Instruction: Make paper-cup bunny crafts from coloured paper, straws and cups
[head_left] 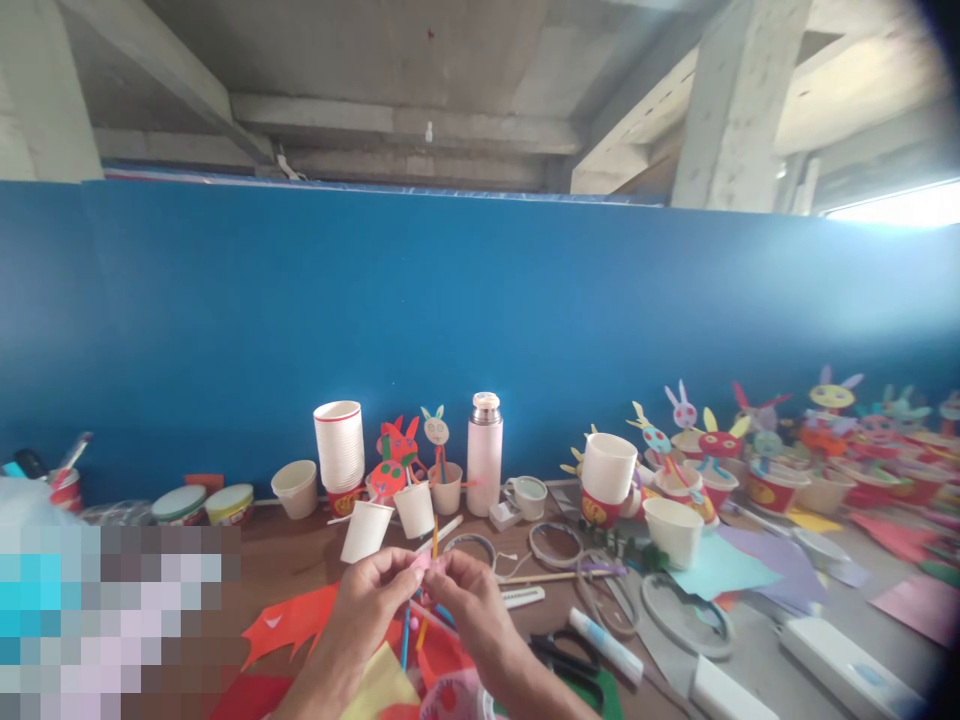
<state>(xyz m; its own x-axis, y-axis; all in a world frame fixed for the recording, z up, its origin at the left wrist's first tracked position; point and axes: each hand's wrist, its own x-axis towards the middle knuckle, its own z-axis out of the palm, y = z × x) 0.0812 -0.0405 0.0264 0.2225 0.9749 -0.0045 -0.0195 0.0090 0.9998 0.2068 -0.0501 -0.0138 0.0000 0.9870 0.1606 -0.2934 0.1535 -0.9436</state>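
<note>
Hands (429,568) together above a cluttered tabletop (292,550), fingertips of each grip pinching a small pink piece (424,562), pink thermos (485,460) and stacked white cups (339,447) behind, black scissors (568,665) to the right

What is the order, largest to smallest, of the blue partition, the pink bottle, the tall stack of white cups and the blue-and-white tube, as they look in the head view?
1. Blue partition
2. Pink bottle and tall stack of white cups: too alike to rank
3. Blue-and-white tube
</note>
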